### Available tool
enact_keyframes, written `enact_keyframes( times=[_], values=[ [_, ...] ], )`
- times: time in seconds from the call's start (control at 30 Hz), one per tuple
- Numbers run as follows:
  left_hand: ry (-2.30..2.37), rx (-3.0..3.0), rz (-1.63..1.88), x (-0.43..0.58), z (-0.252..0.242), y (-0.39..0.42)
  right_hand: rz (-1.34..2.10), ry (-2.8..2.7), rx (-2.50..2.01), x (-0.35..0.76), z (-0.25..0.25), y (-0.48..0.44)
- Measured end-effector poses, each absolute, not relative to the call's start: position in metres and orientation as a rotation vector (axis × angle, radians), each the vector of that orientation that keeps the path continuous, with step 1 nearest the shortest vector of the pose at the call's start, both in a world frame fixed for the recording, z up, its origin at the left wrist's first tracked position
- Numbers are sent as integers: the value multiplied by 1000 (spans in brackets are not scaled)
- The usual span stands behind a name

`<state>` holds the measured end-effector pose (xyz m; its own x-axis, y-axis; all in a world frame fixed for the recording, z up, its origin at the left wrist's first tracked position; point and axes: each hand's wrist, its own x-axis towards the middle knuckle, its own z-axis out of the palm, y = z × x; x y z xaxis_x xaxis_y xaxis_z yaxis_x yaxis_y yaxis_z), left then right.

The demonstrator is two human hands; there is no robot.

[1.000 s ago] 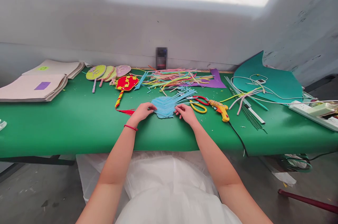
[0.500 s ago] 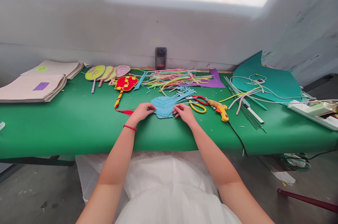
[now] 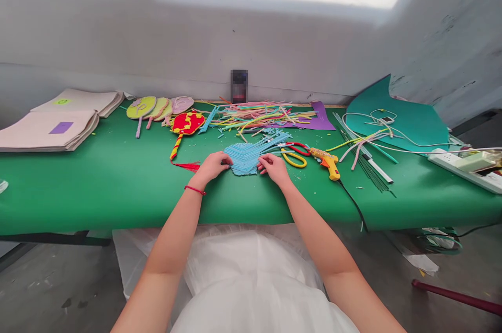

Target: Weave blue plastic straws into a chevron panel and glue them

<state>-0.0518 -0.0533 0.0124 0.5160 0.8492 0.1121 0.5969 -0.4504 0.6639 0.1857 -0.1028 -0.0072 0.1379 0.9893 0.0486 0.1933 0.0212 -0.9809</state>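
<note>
A light-blue panel of pipe cleaners (image 3: pixel 243 159) lies on the green table in front of me, its strips laid side by side in a slanting pattern with loose ends reaching to the upper right. My left hand (image 3: pixel 214 167) pinches its left edge, a red cord bracelet on the wrist. On the opposite side, the fingers of my right hand (image 3: pixel 272 167) are closed at the panel's right edge. Just beyond my right hand are scissors (image 3: pixel 294 159) with red and yellow handles, partly under the blue strips. A yellow glue gun (image 3: pixel 327 162) rests to their right.
Behind the panel lies a heap of coloured pipe cleaners (image 3: pixel 259 116) beside purple sheet (image 3: pixel 323 116). A red-and-yellow fan (image 3: pixel 188 123) with a tassel lies left, near paler fans (image 3: pixel 141 107). Open book (image 3: pixel 35 129) at far left; power strip (image 3: pixel 466 168) and cables at right.
Almost nothing differs. Both hands stay at the panel's two edges, with only a very slight shift of the left hand.
</note>
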Motion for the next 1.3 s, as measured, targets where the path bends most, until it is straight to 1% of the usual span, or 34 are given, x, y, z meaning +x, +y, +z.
enact_keyframes(
  times=[0.33,0.63,0.87,1.0,1.1,1.3],
  values=[
    [1169,2227,609,-52,10,-52,942,-1289,-1438,186,-6,-106],
    [1167,2257,591,-51,14,-54,833,-1387,-1506,189,-6,-108],
    [1148,2270,586,-53,15,-54,836,-1383,-1516,187,-2,-111],
    [1150,2299,670,-49,17,-55,839,-1373,-1519,187,-1,-111],
    [1059,2384,754,-40,19,-61,843,-1367,-1528,187,0,-112],
    [950,2586,621,-22,22,-74,840,-1370,-1541,187,-1,-111]
  ],
)
